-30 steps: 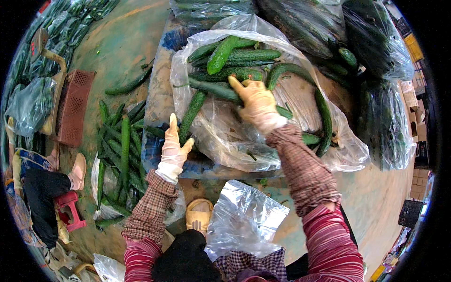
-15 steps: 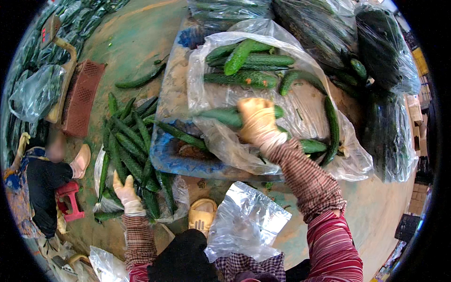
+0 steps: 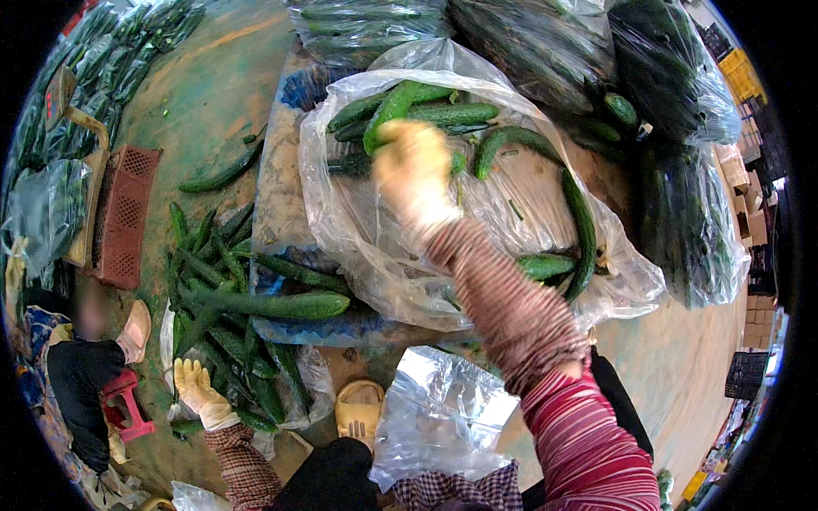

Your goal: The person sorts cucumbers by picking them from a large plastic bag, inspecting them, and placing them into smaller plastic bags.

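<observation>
My left hand (image 3: 203, 393), in a pale yellow glove, is open with fingers apart beside the near left of a cucumber pile (image 3: 234, 345). It holds nothing. A long cucumber (image 3: 273, 304) lies crosswise on top of that pile, its left part blurred. My right hand (image 3: 413, 175), gloved the same and smeared by motion, is closed over a dark cucumber (image 3: 348, 164) whose ends show on both sides of it. This is inside a spread clear plastic bag (image 3: 328, 209). Above the hand, a brighter cucumber (image 3: 394, 111) rests across others; a curved one (image 3: 582, 234) lies at the bag's right.
A low blue-edged platform (image 3: 277, 328) bears the bag. Bagged cucumbers (image 3: 545, 55) are stacked behind and to the right. Folded clear plastic (image 3: 443, 417) lies on my lap. At left are a scale (image 3: 94, 170), a reddish crate (image 3: 128, 213) and a seated person on a pink stool (image 3: 128, 404).
My right hand has left the cucumber it held and moved up-left to another. A long cucumber now tops the left pile. My left hand has moved down-left, off the pile. The view has shifted slightly.
</observation>
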`<state>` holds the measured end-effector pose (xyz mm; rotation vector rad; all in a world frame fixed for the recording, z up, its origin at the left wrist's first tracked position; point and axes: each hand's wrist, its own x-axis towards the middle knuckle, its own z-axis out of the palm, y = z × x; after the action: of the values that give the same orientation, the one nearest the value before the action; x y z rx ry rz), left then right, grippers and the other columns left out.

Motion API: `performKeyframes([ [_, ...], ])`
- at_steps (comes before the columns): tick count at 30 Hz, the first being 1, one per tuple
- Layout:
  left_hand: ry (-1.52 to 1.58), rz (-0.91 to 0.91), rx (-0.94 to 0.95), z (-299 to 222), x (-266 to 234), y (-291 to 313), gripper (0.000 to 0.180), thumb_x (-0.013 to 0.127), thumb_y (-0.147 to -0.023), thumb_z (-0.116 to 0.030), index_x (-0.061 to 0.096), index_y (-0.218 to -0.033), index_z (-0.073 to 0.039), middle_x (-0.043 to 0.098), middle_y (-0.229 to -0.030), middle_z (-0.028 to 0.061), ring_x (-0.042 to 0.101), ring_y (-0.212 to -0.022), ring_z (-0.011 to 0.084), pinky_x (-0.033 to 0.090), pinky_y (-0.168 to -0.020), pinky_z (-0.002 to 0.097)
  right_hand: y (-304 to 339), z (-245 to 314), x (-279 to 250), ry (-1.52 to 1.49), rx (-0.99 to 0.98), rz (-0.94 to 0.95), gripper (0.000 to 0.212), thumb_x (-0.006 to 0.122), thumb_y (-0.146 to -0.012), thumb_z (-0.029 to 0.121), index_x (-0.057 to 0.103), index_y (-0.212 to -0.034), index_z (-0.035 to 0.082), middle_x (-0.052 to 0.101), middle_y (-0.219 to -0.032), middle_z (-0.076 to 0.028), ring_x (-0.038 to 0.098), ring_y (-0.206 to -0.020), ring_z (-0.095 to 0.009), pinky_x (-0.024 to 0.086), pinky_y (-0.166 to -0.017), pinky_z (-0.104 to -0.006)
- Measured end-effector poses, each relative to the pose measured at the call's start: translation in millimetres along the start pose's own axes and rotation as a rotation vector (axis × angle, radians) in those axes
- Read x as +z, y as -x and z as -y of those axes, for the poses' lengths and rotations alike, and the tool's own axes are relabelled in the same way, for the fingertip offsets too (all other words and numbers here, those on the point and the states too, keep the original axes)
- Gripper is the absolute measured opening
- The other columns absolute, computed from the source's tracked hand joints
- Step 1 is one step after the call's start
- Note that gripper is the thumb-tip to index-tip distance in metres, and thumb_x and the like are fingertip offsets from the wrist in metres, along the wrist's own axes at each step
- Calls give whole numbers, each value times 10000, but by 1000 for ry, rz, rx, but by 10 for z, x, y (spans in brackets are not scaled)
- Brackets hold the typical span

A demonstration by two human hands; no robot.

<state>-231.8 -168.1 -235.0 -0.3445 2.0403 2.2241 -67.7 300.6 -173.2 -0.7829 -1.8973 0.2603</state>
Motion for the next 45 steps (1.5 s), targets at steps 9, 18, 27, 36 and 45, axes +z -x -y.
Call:
performKeyframes([
  [9,-180,296,665,-501,1237,410,397,481,-848,27,471,-1245,15,503,-1300,104,485,-1164,197,361,-1016,335,-758,-682,-183,696,47,1196,509,678,-693,255,583,-1177,126,600,-1135,-122,545,-1107,-292,452,-899,-420],
  [18,307,1102,-626,-356,2104,2009,710,662,-807,-331,339,-1371,-44,546,-1174,132,539,-1073,257,439,-941,407,409,522,-959,-576,228,1286,461,615,-839,441,614,-1021,18,637,-837,-195,628,-814,-326,491,-757,-401],
  [27,458,913,-776,-413,1713,1583,406,564,-866,-173,500,-1216,22,549,-733,30,547,-616,165,488,-628,352,-491,-1105,135,765,7,595,648,687,-667,161,450,-1262,63,508,-1232,-138,454,-1205,-277,376,-975,-485],
  [36,309,1011,-699,-475,1649,1515,577,610,-787,-190,438,-1295,24,588,-794,62,556,-648,153,494,-626,325,-683,-514,-266,665,326,1212,704,775,-608,328,518,-1174,-3,587,-1099,-160,564,-1077,-282,456,-939,-332],
  [45,511,1185,-791,-342,1798,1814,855,618,-707,-208,210,-1416,41,546,-1243,163,580,-1060,219,466,-940,337,675,-192,-2233,-1348,1813,894,690,607,-689,301,429,-1255,-51,601,-879,-155,600,-695,-229,452,-543,-278],
])
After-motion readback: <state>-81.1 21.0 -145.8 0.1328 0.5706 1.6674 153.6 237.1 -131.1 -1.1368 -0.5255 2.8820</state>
